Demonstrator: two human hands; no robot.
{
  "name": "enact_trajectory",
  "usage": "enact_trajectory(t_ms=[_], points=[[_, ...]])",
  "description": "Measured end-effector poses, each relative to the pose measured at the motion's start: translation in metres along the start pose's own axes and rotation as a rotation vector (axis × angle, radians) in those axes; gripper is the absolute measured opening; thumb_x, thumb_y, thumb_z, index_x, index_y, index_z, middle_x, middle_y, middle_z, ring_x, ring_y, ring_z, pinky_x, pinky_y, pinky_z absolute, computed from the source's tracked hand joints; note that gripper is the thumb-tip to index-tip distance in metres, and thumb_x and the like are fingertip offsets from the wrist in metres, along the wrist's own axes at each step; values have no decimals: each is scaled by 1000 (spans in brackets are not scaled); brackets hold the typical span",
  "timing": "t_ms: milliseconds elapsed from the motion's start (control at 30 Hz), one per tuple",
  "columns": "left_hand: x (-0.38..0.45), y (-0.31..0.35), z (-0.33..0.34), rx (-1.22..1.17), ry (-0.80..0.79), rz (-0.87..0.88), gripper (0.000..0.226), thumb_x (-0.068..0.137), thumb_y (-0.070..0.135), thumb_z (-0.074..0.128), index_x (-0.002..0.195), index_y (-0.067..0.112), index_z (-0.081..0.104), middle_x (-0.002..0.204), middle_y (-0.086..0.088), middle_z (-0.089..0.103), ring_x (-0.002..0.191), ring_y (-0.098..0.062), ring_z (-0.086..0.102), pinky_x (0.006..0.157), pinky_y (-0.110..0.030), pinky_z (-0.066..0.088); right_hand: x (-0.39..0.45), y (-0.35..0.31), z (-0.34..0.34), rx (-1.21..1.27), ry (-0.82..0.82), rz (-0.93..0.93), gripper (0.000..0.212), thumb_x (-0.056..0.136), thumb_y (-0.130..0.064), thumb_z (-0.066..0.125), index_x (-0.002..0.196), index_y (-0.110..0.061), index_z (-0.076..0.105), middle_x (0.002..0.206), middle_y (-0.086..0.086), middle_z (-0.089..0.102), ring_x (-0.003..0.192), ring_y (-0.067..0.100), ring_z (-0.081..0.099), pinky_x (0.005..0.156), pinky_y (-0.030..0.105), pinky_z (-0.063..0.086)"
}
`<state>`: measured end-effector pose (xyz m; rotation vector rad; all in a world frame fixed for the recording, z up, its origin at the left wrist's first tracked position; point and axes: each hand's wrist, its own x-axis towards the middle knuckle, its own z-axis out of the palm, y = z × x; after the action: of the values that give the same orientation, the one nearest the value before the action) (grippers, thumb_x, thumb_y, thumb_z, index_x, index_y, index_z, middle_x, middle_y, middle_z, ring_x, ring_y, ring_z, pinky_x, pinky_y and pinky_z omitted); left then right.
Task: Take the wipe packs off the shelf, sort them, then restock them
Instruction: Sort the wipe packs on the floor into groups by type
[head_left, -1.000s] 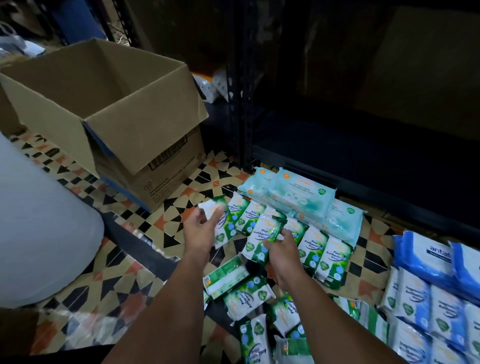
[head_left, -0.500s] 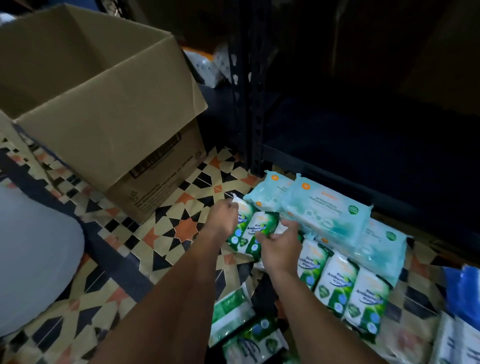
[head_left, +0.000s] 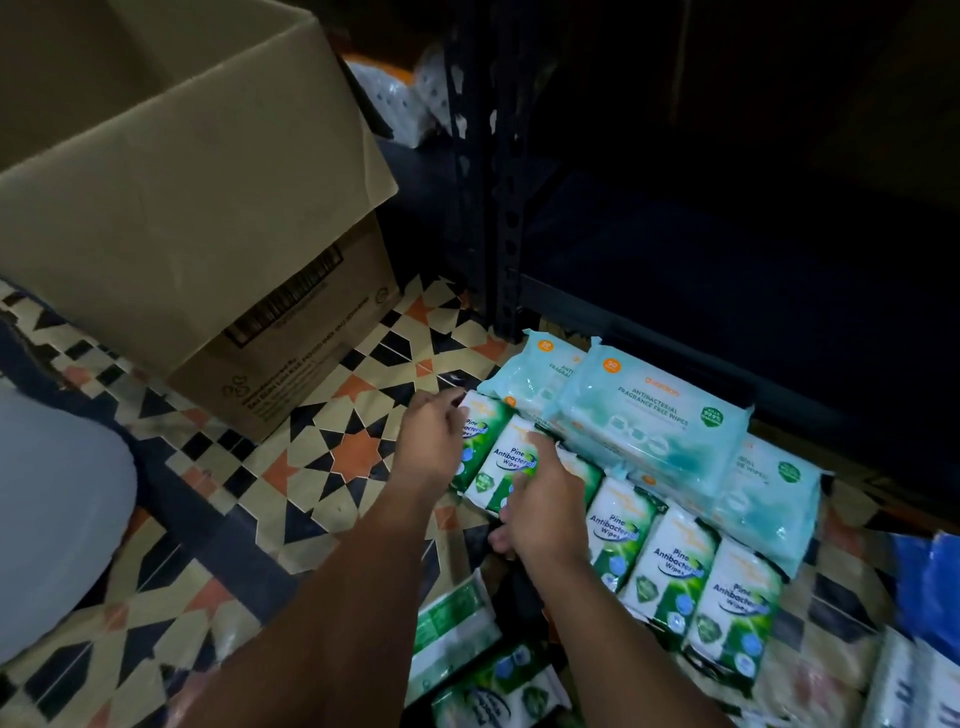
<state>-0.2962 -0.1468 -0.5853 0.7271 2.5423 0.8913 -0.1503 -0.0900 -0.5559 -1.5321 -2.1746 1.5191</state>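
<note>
On the patterned tile floor (head_left: 358, 452), a slanting row of green-and-white plastic packs labelled Pine Antibacterial Wipes (head_left: 670, 571) is laid out just in front of the dark metal shelf unit (head_left: 506, 218), with larger pale teal Antibacterial Fragrance Free wipe packs (head_left: 649, 421) stacked touching behind it. A second earlier one green pack was held raised in each hand; now both packs are set down at the row's near-left end. The left hand (head_left: 434, 447) is laid over the end green pack (head_left: 480, 441), fingers curled loosely across its top edge; whether the pack is pinched or merely pressed cannot be told. The right hand (head_left: 545, 512) is curled round the second green pack (head_left: 511, 470), fingers over its face and thumb below its lower edge. The row is thus lengthened by two, which suggests sorting is well under way, while restocking is not yet begun. More green packs (head_left: 493, 691) are left loose near the forearms, and blue packs (head_left: 924, 587) at the right edge. A large open brown cardboard box (head_left: 208, 218) is stood to the left
</note>
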Motion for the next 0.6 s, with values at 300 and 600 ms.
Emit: enact_trajectory(t_ms=[300, 600], points=[[-13, -6, 6, -131, 74, 19, 44, 92, 37, 70, 131, 18, 62, 113, -8, 61, 107, -21, 56, 91, -31, 45, 0, 1, -4, 90, -33, 37, 61, 99, 2, 38, 145, -37, 38, 95, 16, 67, 40, 29, 64, 44, 48, 58], [-17, 3, 10, -182, 140, 3, 30, 83, 37, 81, 101, 14, 73, 95, 0, 64, 87, -16, 61, 76, -30, 47, 2, 4, -5, 228, -65, 68, 55, 103, -1, 38, 144, -37, 40, 92, 24, 64, 56, 45, 67, 41, 43, 57]])
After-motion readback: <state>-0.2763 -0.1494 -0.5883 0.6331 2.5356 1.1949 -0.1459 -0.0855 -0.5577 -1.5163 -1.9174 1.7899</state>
